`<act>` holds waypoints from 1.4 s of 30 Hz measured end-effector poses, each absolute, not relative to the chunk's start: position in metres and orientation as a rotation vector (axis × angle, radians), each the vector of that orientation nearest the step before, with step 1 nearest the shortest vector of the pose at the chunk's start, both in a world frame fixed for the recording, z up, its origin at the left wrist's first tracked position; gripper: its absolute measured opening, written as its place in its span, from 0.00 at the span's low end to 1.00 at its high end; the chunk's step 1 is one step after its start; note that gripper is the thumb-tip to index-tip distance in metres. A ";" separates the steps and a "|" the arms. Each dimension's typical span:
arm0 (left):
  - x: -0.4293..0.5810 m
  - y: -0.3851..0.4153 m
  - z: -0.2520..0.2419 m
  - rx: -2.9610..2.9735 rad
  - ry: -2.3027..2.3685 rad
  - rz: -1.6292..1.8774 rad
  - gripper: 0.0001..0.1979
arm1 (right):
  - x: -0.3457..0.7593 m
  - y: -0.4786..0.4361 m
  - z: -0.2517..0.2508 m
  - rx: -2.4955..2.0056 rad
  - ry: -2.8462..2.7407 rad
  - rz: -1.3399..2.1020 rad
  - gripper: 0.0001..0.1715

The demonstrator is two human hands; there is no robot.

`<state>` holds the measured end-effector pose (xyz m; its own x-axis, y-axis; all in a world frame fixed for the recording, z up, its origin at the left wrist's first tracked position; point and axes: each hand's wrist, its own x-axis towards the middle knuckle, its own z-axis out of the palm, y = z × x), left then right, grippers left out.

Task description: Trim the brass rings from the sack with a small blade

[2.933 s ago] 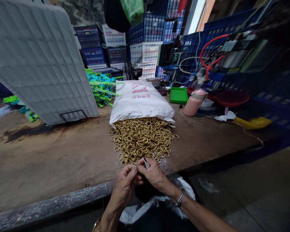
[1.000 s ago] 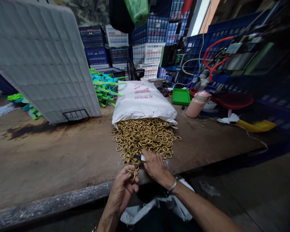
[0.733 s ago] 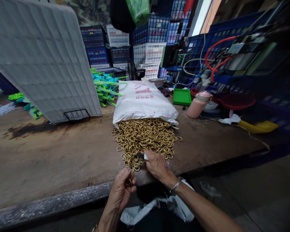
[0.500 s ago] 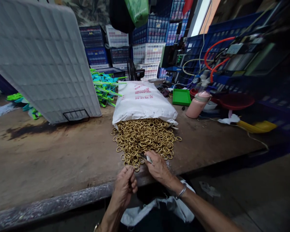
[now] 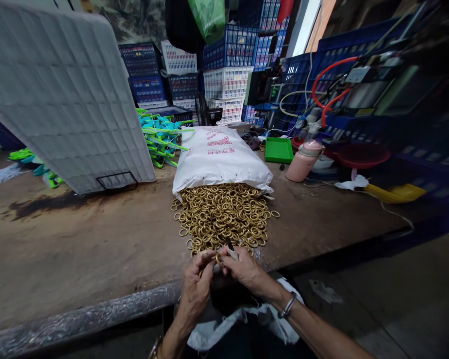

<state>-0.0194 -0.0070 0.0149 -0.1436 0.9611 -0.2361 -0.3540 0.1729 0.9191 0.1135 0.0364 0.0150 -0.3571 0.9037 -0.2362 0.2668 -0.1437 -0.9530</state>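
Note:
At the near edge of the table my two hands meet, fingertips almost touching. My left hand [image 5: 196,286] is closed in a pinch by a brass-coloured ring [image 5: 218,258], which sits between the fingertips of both hands. My right hand [image 5: 247,273] is closed around a small tool [image 5: 232,251] with a dark tip and a pale handle; its exact kind is unclear. Just beyond my fingers spreads a heap of brass-coloured rings [image 5: 224,214], spilling from the open mouth of a white woven sack [image 5: 220,162] with red print.
A tall white padded panel [image 5: 71,99] stands at left, with green and turquoise plastic pieces [image 5: 159,137] behind it. To the right are a green tray [image 5: 279,150], a pink bottle [image 5: 303,162] and a machine with red hoses [image 5: 331,75]. White sheeting [image 5: 217,329] hangs below the table edge.
My right hand has drawn back from the heap toward me, tool still in it. My left hand has come up to meet it, and a ring now shows between them.

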 end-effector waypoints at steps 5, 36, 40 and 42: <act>-0.023 -0.010 0.019 1.016 1.165 1.388 0.10 | 0.114 0.033 0.014 -1.282 -1.529 1.740 0.07; -0.025 -0.016 0.014 0.824 0.989 1.130 0.14 | 0.104 0.030 0.018 -1.271 -1.757 1.333 0.16; -0.024 -0.016 0.013 0.755 0.967 1.107 0.14 | 0.107 0.031 0.019 -1.304 -1.749 1.359 0.16; -0.024 -0.016 0.014 0.742 1.008 1.116 0.14 | 0.109 0.031 0.017 -1.342 -1.841 1.216 0.15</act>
<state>-0.0238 -0.0156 0.0139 0.1111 0.9559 -0.2719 -0.3675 0.2937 0.8824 0.1087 0.0307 0.0169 -0.3489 0.9342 -0.0742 0.4350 0.0913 -0.8958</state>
